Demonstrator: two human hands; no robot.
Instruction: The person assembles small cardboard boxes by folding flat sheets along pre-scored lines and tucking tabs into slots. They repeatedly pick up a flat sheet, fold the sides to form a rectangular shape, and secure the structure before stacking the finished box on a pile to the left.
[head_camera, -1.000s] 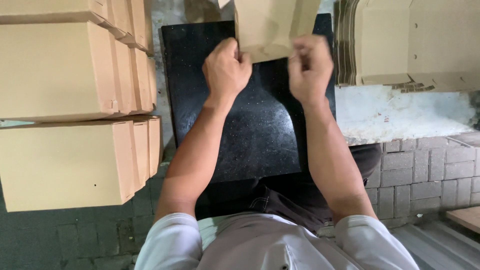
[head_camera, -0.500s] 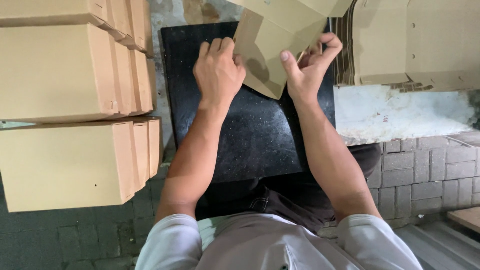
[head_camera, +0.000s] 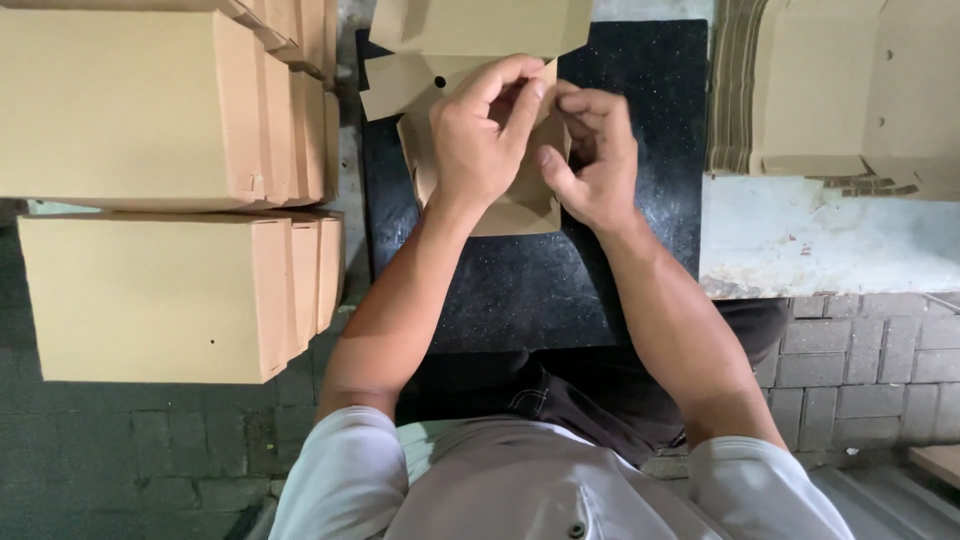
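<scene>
Cardboard box blank (head_camera: 470, 60), brown, partly folded, lies on the black slab (head_camera: 640, 120) in front of me, at the slab's far-left part. Its upper panels spread flat toward the top edge of the view; a side flap with a small round hole sticks out to the left. The lower folded part sits under both my hands, and its bottom edge shows just below my palms.

Left hand (head_camera: 480, 140): on top of the blank, knuckles up, fingers (head_camera: 510, 75) curled over and pinched on a cardboard flap. Right hand (head_camera: 595, 155): just beside the left, touching the same fold, thumb stretched toward the left hand, fingers bent inward and closed on the cardboard edge. The two sets of fingertips meet at the centre of the blank. My hands hide the fold itself, so its exact shape cannot be told.

Surroundings, largest first. Left: two stacks of finished brown boxes (head_camera: 150, 200), side by side, close to the slab edge. Right: a pile of flat cardboard blanks (head_camera: 820, 90) resting on a pale worktop (head_camera: 830, 245). Below: grey paving bricks (head_camera: 860, 360).

Arms: both forearms run up from my lap, converging toward the blank, elbows bent, wrists roughly level.
</scene>
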